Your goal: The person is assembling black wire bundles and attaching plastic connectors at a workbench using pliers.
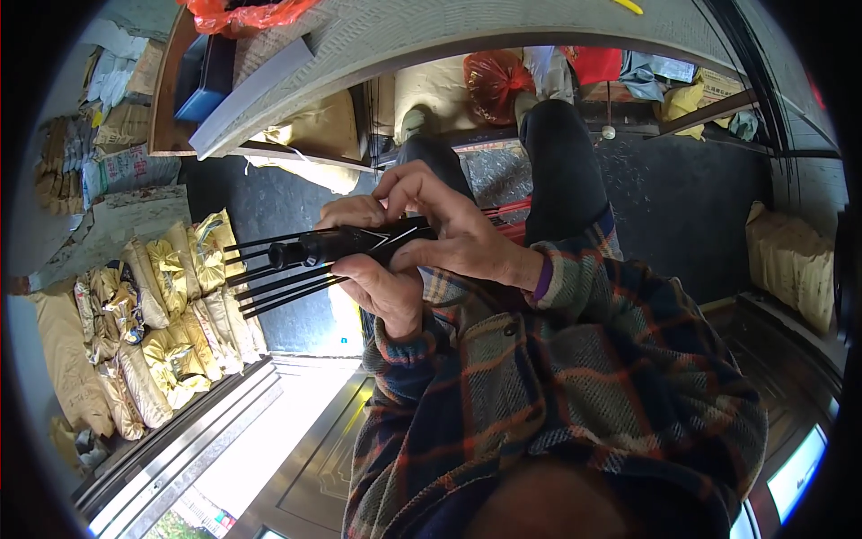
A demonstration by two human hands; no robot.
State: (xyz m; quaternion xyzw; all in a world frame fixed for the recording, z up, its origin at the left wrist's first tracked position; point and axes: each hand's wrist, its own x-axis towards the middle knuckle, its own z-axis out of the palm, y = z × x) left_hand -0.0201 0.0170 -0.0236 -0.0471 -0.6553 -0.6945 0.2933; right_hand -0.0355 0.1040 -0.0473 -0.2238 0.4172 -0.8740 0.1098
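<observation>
A black umbrella frame (310, 249) lies crosswise in front of my chest, with several thin black ribs pointing left around a thick central tube. My left hand (382, 292) wraps around it from below, thumb on the near side and fingers over the far side. My right hand (462, 234) pinches the frame just to the right, its thumb and bent fingers pressed against the black part. What exactly lies between those fingertips is hidden. Red rods (510, 214) show beyond my right wrist, above my lap.
A grey-topped workbench (503, 20) curves across the far side, with a blue box (202, 81) in its left opening. Stacked paper-wrapped bundles (171, 314) stand at the left. Beneath the bench is a red plastic bag (494, 85). Another wrapped bundle (790, 265) stands at the right wall.
</observation>
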